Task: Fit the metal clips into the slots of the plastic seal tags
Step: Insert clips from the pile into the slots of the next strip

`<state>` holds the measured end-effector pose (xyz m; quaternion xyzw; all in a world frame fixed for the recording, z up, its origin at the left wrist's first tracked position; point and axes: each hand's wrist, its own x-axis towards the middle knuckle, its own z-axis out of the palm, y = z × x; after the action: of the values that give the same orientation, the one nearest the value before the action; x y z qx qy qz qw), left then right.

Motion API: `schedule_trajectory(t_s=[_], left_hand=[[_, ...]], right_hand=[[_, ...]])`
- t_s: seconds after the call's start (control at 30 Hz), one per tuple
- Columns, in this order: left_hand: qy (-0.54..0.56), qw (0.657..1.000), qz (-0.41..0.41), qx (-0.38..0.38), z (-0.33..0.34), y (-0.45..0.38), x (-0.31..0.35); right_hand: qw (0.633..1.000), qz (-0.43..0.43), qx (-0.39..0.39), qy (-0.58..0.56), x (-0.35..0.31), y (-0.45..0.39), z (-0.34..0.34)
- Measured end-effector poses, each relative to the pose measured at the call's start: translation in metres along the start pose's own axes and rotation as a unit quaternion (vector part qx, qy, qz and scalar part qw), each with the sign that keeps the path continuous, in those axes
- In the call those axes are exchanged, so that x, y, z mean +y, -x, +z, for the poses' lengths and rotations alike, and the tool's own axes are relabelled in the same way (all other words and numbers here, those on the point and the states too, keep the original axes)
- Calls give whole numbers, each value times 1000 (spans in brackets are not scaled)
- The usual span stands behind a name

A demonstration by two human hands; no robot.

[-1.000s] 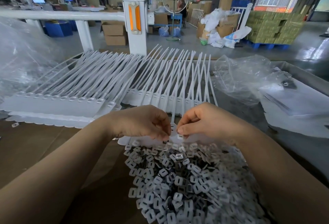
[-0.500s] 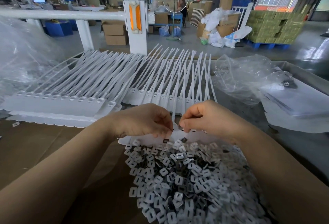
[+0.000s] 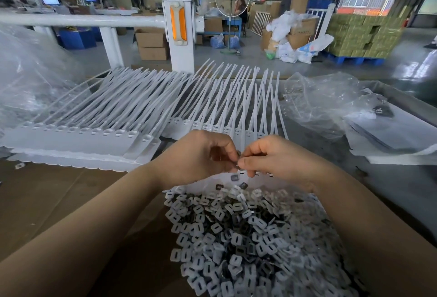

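A heap of small square metal clips (image 3: 248, 237) fills the near middle of the table. Beyond it, rows of white plastic seal tags (image 3: 212, 107) lie with their long tails pointing away. One strip of tags (image 3: 262, 175) lies right under my hands. My left hand (image 3: 201, 157) and my right hand (image 3: 272, 157) meet fingertip to fingertip just above that strip. Between them they pinch a small dark metal clip (image 3: 238, 158); fingers hide most of it. A few loose clips (image 3: 234, 177) lie on the strip's head end.
A second stack of tag strips (image 3: 71, 140) sits at the left on brown cardboard (image 3: 47, 202). Crumpled clear plastic bags lie at the left (image 3: 30, 79) and right (image 3: 319, 103). A white railing post (image 3: 178, 25) stands behind the table.
Both hands have risen slightly off the clip heap and the tag strip, fingertips still together. Loose clips now show on the strip below them.
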<state>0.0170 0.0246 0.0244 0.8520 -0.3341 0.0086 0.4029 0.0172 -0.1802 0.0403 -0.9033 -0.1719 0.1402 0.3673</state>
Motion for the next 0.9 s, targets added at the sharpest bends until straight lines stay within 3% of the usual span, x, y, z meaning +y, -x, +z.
schedule_trajectory(t_s=[0.4, 0.9], left_hand=[[107, 987, -117, 14, -5, -2, 2], [140, 982, -122, 17, -4, -3, 2]], right_hand=[[996, -20, 42, -70, 4, 0, 0], [993, -43, 36, -103, 0, 3, 2]])
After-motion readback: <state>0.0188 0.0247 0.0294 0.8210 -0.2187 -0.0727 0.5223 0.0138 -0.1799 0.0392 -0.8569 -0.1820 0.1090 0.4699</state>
